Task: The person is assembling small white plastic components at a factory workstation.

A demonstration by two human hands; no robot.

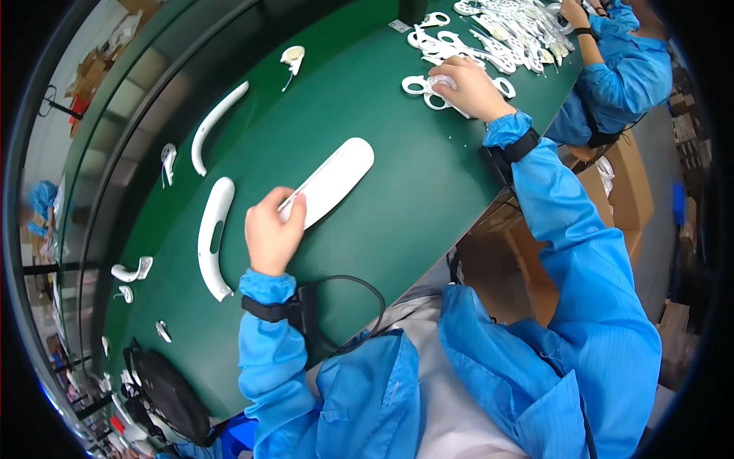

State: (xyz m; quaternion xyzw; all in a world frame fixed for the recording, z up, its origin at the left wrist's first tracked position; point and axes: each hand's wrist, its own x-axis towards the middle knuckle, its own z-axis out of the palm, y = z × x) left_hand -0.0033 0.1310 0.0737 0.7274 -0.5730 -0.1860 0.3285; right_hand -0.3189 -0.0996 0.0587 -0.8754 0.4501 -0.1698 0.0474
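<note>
My left hand (273,229) is closed on the lower end of a long white plastic shell with rounded ends (336,180), which lies slantwise over the green table. Farther right, my right hand (472,88) has its fingers curled down on a white plastic part with ring-shaped loops (415,85), at the near edge of a pile. The fingertips partly hide that part. Left of my left hand lies a curved white handle-like piece with a slot (212,241).
A heap of white plastic parts (505,34) covers the far right of the green table (344,260). Another curved strip (218,126) and several small white pieces lie at left. A black bag (168,394) rests lower left. A co-worker in blue (627,73) sits at right, near a cardboard box (623,183).
</note>
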